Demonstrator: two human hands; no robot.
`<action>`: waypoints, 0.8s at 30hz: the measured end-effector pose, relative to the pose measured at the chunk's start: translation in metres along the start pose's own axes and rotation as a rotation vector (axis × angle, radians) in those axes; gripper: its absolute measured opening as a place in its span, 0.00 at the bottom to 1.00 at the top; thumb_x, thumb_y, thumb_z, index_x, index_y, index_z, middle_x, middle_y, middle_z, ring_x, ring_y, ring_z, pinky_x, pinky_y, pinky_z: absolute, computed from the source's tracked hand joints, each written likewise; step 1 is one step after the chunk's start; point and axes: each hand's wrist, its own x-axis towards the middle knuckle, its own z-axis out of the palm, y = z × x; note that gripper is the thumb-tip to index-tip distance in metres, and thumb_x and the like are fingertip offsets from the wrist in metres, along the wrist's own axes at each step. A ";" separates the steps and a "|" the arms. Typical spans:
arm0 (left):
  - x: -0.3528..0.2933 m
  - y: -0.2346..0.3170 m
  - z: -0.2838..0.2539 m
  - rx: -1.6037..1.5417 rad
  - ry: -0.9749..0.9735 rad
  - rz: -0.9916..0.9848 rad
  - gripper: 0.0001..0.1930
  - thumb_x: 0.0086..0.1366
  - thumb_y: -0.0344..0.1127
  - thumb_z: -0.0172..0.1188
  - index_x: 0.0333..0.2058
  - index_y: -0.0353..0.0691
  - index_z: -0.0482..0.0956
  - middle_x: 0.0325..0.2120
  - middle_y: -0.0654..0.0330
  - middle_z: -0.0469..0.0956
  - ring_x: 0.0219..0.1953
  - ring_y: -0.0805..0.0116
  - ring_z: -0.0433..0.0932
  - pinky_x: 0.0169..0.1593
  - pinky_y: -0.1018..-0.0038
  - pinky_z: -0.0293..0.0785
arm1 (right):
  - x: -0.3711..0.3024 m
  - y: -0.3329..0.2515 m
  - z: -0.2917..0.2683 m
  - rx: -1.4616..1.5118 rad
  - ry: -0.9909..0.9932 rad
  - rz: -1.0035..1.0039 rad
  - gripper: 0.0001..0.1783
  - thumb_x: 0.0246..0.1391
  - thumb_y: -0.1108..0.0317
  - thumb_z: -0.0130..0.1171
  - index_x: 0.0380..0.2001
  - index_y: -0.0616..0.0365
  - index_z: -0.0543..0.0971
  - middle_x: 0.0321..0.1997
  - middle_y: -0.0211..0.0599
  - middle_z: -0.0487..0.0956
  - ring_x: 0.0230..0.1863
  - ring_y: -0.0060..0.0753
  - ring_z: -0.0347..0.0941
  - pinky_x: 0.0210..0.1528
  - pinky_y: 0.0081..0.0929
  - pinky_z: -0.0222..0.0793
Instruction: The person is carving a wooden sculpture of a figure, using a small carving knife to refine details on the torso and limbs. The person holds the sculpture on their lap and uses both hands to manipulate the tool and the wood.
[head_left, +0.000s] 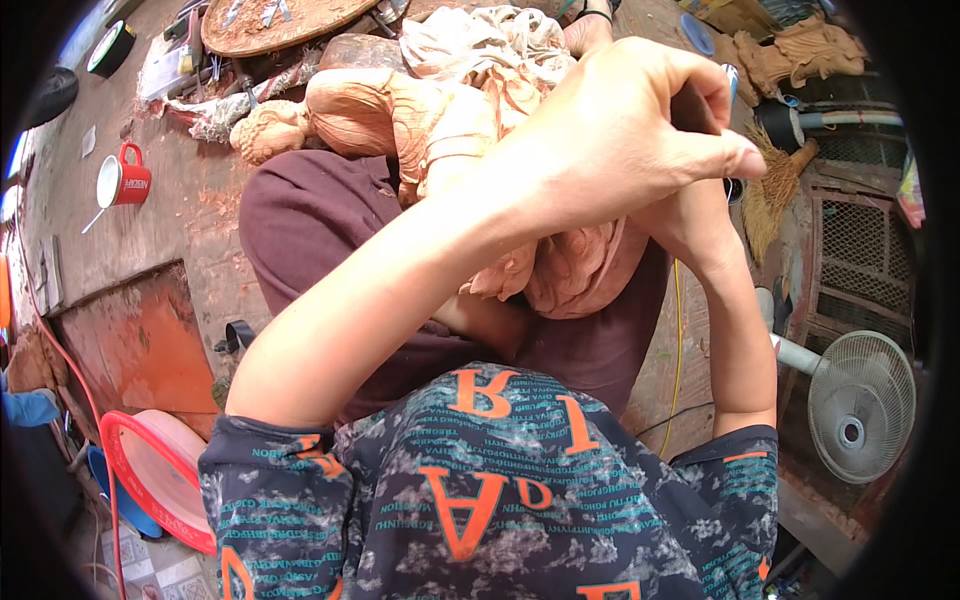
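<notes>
A carved reddish-brown wooden figure (440, 120) lies across my lap. Its curly-haired head (268, 132) points left and its rounded, carved lower end (575, 268) rests between my thighs. My left hand (625, 125) is raised above the figure's right side, fingers curled toward the thumb. Something dark shows in the hollow of that grip, but I cannot make out what it is. My right hand (690, 215) is just beneath and behind the left one, close to the figure. Its fingers are hidden, so I cannot see what they hold.
A round wooden board (275, 22) with metal pieces stands at the back left, near bundled cloth (490, 42). To the left is a red mug (130, 180); lower left, a red-rimmed basin (150, 470). On the right are a fan (862, 405), a straw broom (775, 190) and another carving (800, 55).
</notes>
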 end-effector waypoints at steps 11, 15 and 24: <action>0.042 -0.051 -0.003 0.596 0.443 0.553 0.03 0.60 0.26 0.51 0.33 0.37 0.71 0.21 0.54 0.69 0.25 0.59 0.72 0.32 0.67 0.68 | 0.023 0.055 0.006 0.144 -0.252 0.032 0.15 0.47 0.67 0.66 0.39 0.61 0.79 0.43 0.46 0.76 0.53 0.45 0.66 0.45 0.36 0.70; 0.039 -0.064 0.002 0.482 0.356 0.232 0.03 0.64 0.28 0.49 0.32 0.38 0.72 0.21 0.57 0.71 0.23 0.61 0.71 0.29 0.69 0.67 | 0.026 0.059 0.017 0.311 -0.255 0.050 0.13 0.50 0.65 0.65 0.36 0.62 0.80 0.27 0.40 0.78 0.34 0.34 0.72 0.35 0.30 0.70; 0.051 -0.077 0.001 0.386 0.382 0.201 0.06 0.66 0.28 0.51 0.38 0.36 0.75 0.21 0.58 0.73 0.22 0.66 0.72 0.28 0.72 0.68 | 0.027 0.058 0.018 0.161 -0.191 -0.014 0.12 0.53 0.67 0.60 0.37 0.65 0.79 0.29 0.49 0.81 0.33 0.47 0.79 0.39 0.35 0.73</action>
